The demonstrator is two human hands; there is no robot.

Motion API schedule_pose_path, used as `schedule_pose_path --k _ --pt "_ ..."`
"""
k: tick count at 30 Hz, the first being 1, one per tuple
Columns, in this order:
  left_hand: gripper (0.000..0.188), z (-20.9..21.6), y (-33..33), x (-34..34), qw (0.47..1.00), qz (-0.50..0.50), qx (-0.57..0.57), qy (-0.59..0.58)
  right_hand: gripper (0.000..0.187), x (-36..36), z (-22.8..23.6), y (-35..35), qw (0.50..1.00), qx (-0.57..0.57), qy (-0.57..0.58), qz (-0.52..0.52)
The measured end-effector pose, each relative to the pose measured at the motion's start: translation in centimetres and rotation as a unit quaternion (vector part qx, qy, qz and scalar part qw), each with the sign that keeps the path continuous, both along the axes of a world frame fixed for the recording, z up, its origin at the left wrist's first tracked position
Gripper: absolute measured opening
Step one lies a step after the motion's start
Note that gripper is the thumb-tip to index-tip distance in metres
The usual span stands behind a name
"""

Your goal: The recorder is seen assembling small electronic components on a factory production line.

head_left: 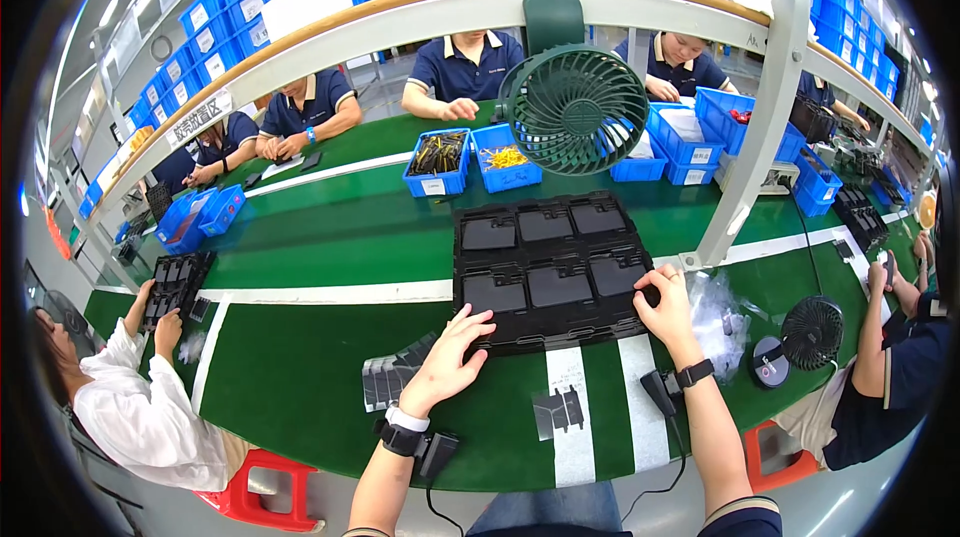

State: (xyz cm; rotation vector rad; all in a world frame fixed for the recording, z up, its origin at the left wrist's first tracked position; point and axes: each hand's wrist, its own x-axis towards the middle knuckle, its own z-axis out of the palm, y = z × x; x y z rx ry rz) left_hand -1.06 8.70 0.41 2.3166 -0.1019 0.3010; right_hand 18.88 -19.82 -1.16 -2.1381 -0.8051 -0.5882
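A black tray (545,337) with a grid of compartments lies in front of me on the green bench. Flat dark rectangular pieces sit in its compartments, such as one dark piece (560,286) in the near row. At the tray's near left corner, my left hand (448,359) rests with fingers stretched out and apart. By the right edge, thumb and forefinger of my right hand (668,309) come together in a pinch; whatever is between them, if anything, is too small to make out. Each wrist wears a dark band with a black corded box close by.
Dark film strips (385,377) lie left of my left hand, and a small patterned sheet (559,412) lies nearer me. Clear plastic bags (718,322) and a small black fan (811,330) are at right. A green fan (577,107) hangs beyond the tray. Co-workers sit around.
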Motion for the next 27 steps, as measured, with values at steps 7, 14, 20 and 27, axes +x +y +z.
schedule_pose_path --k 7,14,20,27 --pt "0.029 2.8 -3.7 1.2 0.992 0.074 0.081 -0.068 0.008 0.2 -0.3 0.4 0.999 0.012 -0.016 -0.026" --pt "0.02 -0.1 -6.3 1.7 0.987 -0.13 -0.039 0.088 0.007 0.9 -0.4 0.3 0.978 0.166 0.123 -0.032" --pt "0.026 -0.3 -6.8 1.2 0.99 -0.119 -0.024 0.077 0.016 0.2 0.8 -0.8 0.985 -0.006 -0.09 -0.148" --pt "0.028 -0.3 -6.5 1.2 0.986 -0.13 -0.04 0.093 0.041 -1.0 -0.1 1.2 0.983 -0.17 -0.043 -0.049"
